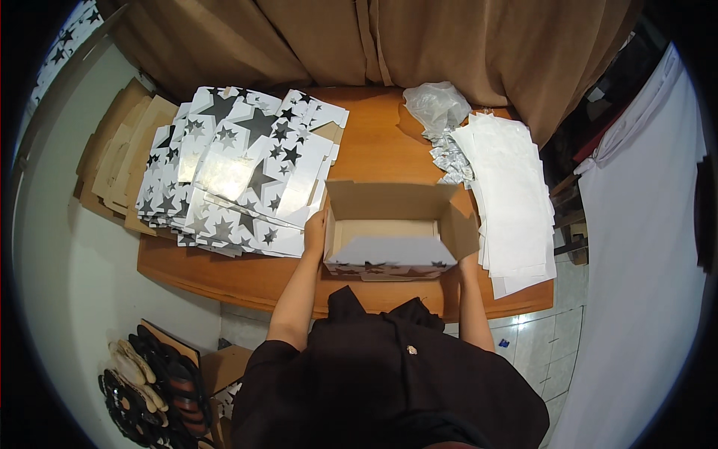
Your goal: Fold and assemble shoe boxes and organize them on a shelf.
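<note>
An open cardboard box (387, 200) stands at the near edge of the wooden table, in front of me. Its inside is plain brown and looks bare; the outside is white with dark stars. A pale front flap (389, 251) leans inward over the opening, and a brown side flap stands out at the right. My left hand (315, 230) is closed against the box's left wall. Around the lower right corner, my right hand (468, 266) grips the other side, partly hidden by the box. The fingertips of both hands are out of sight.
Flat star-printed box blanks (247, 161) lie piled at the left, beside brown cardboard sheets (123, 161). White paper sheets (512, 198) are stacked at the right, next to small silvery packets (451, 159) and a clear plastic bag (436, 107). Several shoes (153, 382) sit below left.
</note>
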The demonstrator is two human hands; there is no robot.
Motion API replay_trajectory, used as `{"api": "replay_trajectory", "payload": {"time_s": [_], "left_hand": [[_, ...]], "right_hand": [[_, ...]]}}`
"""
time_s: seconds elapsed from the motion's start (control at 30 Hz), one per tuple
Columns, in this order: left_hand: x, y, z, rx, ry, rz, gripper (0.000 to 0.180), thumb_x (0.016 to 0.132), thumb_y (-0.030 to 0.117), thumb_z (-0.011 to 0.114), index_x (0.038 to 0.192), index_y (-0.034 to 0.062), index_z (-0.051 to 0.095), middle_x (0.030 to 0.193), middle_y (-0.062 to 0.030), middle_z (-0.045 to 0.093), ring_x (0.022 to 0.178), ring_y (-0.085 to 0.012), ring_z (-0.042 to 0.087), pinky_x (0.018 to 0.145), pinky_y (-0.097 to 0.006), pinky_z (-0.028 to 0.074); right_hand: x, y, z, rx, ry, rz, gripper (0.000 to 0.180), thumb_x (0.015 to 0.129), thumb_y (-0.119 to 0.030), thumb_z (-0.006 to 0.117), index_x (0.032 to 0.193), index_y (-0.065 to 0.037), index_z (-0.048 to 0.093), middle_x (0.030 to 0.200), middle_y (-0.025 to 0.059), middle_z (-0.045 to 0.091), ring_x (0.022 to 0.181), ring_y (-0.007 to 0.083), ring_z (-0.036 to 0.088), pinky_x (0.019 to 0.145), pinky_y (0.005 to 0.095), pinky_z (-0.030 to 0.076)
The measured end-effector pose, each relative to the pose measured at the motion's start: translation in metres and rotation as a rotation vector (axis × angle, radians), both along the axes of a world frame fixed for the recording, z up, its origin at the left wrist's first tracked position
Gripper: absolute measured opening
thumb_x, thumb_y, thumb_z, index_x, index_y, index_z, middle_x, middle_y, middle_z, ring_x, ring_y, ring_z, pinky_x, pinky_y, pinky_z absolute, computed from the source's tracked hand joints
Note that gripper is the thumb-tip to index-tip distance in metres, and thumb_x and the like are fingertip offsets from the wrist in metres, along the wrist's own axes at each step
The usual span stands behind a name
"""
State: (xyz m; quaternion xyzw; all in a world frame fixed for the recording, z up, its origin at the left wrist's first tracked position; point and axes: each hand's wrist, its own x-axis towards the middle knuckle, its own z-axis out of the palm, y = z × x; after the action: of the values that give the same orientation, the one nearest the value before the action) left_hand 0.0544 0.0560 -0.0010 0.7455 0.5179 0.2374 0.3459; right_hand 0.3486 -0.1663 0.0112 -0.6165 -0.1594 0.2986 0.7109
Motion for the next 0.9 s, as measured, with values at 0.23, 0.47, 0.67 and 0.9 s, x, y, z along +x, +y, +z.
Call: {"api": "replay_trajectory", "payload": {"time_s": [0.23, 0.47, 0.67, 0.9], "left_hand": [[-0.007, 0.0, 0.027, 0.282, -0.105, 0.122, 0.03, 0.093, 0.025, 0.044, 0.095, 0.0052, 0.066, 0.089, -0.014, 0.064, 0.087, -0.0305, 0.061, 0.077, -0.04, 0.044], [0.016, -0.002, 0.141, 0.381, -0.782, 0.42, 0.023, 0.092, 0.014, 0.049, 0.109, 0.0002, 0.057, 0.104, -0.0101, 0.058, 0.097, -0.0192, 0.053, 0.087, -0.031, 0.041], [0.072, -0.054, 0.205, 0.053, -0.62, -0.227, 0.018, 0.086, 0.009, 0.058, 0.102, 0.0021, 0.062, 0.097, -0.0071, 0.063, 0.092, -0.0169, 0.058, 0.083, -0.028, 0.044], [0.059, -0.046, 0.157, 0.417, -0.227, -0.292, 0.029, 0.079, 0.008, 0.062, 0.107, 0.0092, 0.062, 0.107, -0.0102, 0.061, 0.106, -0.0265, 0.055, 0.094, -0.038, 0.038]], "right_hand": [[-0.04, -0.022, 0.08, 0.289, 0.091, -0.021, 0.059, 0.095, -0.041, 0.044, 0.138, -0.003, 0.031, 0.132, 0.0086, 0.045, 0.122, 0.0192, 0.041, 0.102, 0.0289, 0.029], [-0.073, -0.024, 0.091, -0.195, 0.009, 0.181, 0.053, 0.078, -0.011, 0.068, 0.122, 0.001, 0.041, 0.113, 0.0106, 0.051, 0.102, 0.0199, 0.051, 0.087, 0.0301, 0.042], [-0.053, -0.042, 0.028, -0.179, 0.32, 0.017, 0.033, 0.087, -0.022, 0.059, 0.111, -0.001, 0.051, 0.099, 0.0062, 0.055, 0.092, 0.0161, 0.054, 0.081, 0.0305, 0.043], [-0.053, -0.048, 0.02, -0.147, 0.043, -0.048, 0.033, 0.093, -0.022, 0.051, 0.114, 0.002, 0.052, 0.107, 0.0079, 0.057, 0.098, 0.0169, 0.054, 0.082, 0.0294, 0.042]]}}
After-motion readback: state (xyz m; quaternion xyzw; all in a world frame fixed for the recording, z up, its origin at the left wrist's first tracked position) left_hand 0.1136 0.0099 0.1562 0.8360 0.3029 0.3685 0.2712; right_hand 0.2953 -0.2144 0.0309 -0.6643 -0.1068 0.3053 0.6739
